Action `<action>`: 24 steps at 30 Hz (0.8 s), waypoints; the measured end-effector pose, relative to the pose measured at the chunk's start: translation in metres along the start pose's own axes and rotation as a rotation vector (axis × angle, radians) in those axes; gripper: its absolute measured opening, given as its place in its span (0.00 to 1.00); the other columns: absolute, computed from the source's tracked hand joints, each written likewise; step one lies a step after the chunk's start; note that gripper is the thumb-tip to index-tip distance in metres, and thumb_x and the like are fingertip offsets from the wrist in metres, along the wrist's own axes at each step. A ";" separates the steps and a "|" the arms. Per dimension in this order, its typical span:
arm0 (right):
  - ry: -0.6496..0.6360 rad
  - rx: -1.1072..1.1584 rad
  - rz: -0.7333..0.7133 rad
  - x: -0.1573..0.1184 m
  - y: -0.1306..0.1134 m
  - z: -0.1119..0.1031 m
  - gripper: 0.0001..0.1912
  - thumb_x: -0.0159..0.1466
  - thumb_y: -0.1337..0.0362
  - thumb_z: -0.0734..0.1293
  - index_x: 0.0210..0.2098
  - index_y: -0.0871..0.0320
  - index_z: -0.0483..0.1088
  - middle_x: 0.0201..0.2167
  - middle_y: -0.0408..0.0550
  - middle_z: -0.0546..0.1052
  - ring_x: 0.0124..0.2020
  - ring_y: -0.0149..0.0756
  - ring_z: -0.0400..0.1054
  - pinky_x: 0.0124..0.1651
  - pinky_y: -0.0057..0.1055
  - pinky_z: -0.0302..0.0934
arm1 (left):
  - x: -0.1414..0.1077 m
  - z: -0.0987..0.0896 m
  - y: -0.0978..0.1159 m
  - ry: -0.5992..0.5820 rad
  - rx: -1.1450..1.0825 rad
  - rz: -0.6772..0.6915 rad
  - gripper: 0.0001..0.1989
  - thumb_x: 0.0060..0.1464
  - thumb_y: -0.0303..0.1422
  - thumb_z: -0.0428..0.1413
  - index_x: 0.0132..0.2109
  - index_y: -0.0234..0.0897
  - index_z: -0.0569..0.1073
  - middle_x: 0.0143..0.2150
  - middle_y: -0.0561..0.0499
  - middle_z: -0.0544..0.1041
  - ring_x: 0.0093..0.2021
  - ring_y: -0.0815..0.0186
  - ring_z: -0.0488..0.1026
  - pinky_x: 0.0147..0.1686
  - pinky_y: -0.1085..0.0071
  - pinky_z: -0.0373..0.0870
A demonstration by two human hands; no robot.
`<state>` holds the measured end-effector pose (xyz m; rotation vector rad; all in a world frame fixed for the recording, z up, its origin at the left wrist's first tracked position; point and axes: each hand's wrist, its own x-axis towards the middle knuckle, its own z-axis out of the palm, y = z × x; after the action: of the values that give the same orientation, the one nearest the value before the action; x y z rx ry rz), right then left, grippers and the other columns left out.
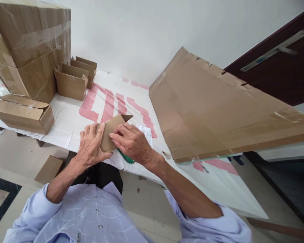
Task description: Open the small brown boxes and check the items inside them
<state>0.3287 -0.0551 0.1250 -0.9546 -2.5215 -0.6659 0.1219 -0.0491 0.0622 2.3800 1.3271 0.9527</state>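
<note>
A small brown cardboard box [108, 137] is held over the front edge of the table, tilted, with a flap sticking out at its far end. My left hand [92, 143] grips its left side, thumb at the near edge and fingers along the far side. My right hand [131, 141] presses on the right part of the box with its fingers bent together. Under the right hand, part of a green object [126, 157] shows; most of it is hidden. A paper with handwriting [145, 134] lies just beyond the right wrist.
Large taped cartons [30, 44] are stacked at the back left. Beside them stand open small boxes [72, 82], and a closed box [22, 114] lies nearer. A big cardboard sheet [218, 114] leans at the right. Another cardboard piece [48, 168] is below the table.
</note>
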 end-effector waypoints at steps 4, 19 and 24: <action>-0.048 0.040 0.010 -0.001 0.001 0.000 0.14 0.75 0.71 0.65 0.35 0.55 0.79 0.34 0.49 0.75 0.38 0.41 0.62 0.42 0.38 0.54 | 0.000 0.001 0.000 0.009 -0.004 0.006 0.54 0.42 0.42 0.70 0.75 0.40 0.59 0.68 0.33 0.67 0.64 0.36 0.64 0.58 0.40 0.67; -0.073 0.056 -0.013 -0.003 0.004 0.001 0.12 0.75 0.70 0.65 0.37 0.56 0.79 0.34 0.50 0.76 0.39 0.42 0.64 0.42 0.38 0.55 | 0.002 -0.003 0.006 -0.034 0.023 0.008 0.51 0.43 0.42 0.68 0.73 0.34 0.62 0.67 0.30 0.67 0.62 0.35 0.65 0.56 0.39 0.69; -0.088 0.066 0.005 -0.003 0.004 0.002 0.13 0.75 0.70 0.64 0.37 0.57 0.78 0.34 0.50 0.76 0.39 0.42 0.64 0.42 0.38 0.55 | 0.001 -0.002 0.006 -0.013 0.018 0.018 0.52 0.44 0.41 0.68 0.75 0.41 0.60 0.67 0.33 0.67 0.63 0.37 0.65 0.57 0.41 0.68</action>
<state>0.3334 -0.0529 0.1235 -0.9869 -2.5992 -0.5466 0.1248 -0.0516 0.0666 2.4109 1.3172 0.9320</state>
